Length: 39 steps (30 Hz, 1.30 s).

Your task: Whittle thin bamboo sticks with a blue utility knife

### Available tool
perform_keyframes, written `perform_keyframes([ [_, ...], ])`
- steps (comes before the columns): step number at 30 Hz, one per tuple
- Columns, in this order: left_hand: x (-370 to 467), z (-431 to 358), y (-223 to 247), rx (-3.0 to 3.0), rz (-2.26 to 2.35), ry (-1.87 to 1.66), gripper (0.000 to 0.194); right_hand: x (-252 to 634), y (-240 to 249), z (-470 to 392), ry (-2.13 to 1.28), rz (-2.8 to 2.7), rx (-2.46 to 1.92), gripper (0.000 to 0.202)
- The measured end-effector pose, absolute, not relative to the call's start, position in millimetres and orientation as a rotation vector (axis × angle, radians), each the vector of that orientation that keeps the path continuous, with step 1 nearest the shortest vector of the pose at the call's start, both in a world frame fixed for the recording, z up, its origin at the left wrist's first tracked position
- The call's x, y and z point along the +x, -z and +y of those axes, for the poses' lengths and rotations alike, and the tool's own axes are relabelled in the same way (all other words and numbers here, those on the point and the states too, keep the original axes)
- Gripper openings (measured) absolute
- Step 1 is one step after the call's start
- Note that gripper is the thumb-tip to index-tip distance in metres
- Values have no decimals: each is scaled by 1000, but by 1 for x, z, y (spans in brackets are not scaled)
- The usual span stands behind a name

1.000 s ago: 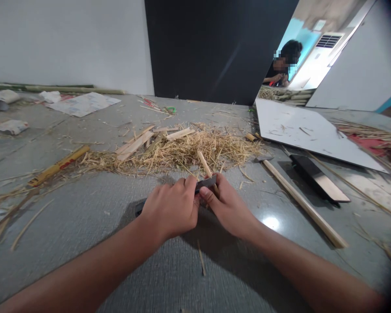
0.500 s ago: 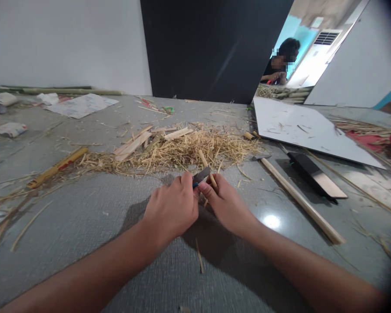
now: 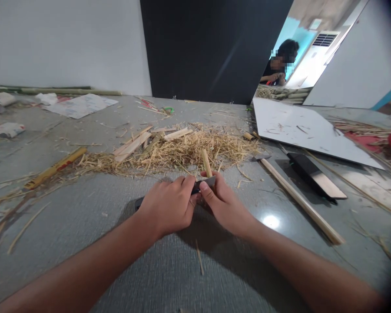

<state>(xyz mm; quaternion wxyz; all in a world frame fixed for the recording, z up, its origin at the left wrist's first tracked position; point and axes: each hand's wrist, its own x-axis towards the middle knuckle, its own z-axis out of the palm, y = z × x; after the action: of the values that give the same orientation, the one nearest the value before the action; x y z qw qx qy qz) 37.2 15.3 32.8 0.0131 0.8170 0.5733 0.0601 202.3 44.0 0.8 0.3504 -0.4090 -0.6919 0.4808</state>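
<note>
straw-yellow shavings (image 3: 202, 145), grey floor (image 3: 117, 243), black panel (image 3: 205, 48), yellow tube (image 3: 57, 167) with what seems red lettering, half-black, half-tan slab (image 3: 316, 174), red cloth-like patch (image 3: 365, 142), pale-tan stick (image 3: 207, 163)

Just beyond your right hand (image 3: 226, 202) the shavings pile (image 3: 211, 145) blocks the way, and a wooden-handled tool (image 3: 301, 200) bars its right, with bare floor (image 3: 244, 269) nearer you.
</note>
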Motion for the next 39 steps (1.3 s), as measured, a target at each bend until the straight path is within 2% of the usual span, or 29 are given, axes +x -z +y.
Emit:
perform_keyframes([
  [8, 37, 16, -32, 2564, 1769, -164, 28, 202, -6, 44, -1719, -1476, -1002, 28],
  [11, 37, 16, -32, 2557, 1756, -154, 28, 203, -10, 44, -1687, -1483, -1022, 27],
  [15, 37, 16, -33, 2550, 1734, -159, 27, 206, -10, 46, -1394, -1733, -1082, 27],
  [18, 37, 16, -34, 2544, 1726, -149, 26, 206, -9, 46, -1272, -1863, -1059, 34],
  [23, 37, 15, -33, 2528, 1695, -135, 30, 203, -6, 45, -1531, -1798, -905, 52],
  [30, 37, 14, -32, 2520, 1673, -135, 28, 200, -9, 45, -1678, -1622, -893, 56],
  [39, 44, 10, -37, 2466, 1821, -82, 27, 203, -7, 46, -1422, -1818, -973, 29],
])
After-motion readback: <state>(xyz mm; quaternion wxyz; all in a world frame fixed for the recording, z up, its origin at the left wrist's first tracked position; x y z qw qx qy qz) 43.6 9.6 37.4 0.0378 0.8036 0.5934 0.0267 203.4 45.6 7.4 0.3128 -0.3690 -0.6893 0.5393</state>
